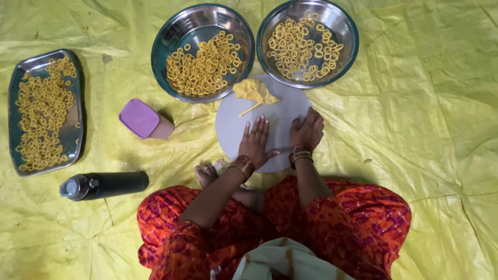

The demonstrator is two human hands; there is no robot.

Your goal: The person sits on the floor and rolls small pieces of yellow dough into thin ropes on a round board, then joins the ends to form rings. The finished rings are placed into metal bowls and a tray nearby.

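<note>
Seated person at a round grey board (pixel 231 129) on a yellow sheet (pixel 415 129). The left hand (pixel 255 142) lies flat on the board, fingers extended, grasping nothing. The right hand (pixel 307 130) rests on the board's 3 o'clock edge, fingers curled; whether it grips anything cannot be told. A lump of yellow dough (pixel 253 91) sits at the board's 12 o'clock. Two steel bowls (pixel 171 36) of dough rings stand beyond it; a steel tray (pixel 75 78), lidded box (pixel 141 118) and dark bottle (pixel 116 184) lie towards 9 o'clock.
</note>
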